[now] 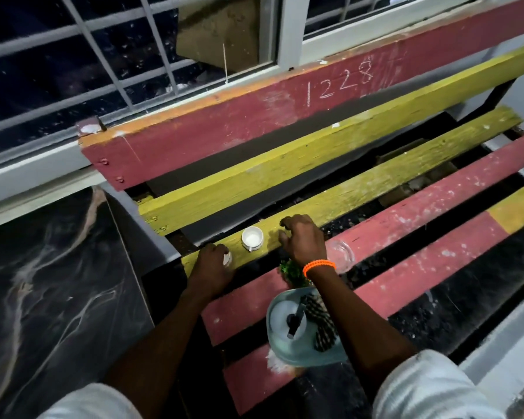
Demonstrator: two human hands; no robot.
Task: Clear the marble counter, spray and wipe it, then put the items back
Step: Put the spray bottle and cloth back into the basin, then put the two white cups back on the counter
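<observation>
Small white ceramic cup (252,238) on yellow slat judged light, fragile (best pinched at rim); left hand (214,263) closed round small pale object, right hand (303,240) loosely spread, empty.

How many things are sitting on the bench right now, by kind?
White cups: 1
Clear glass dishes: 1
Green plants: 1
Spray bottles: 1
Checked cloths: 1
Small white item in the left hand: 1
Total: 6
</observation>
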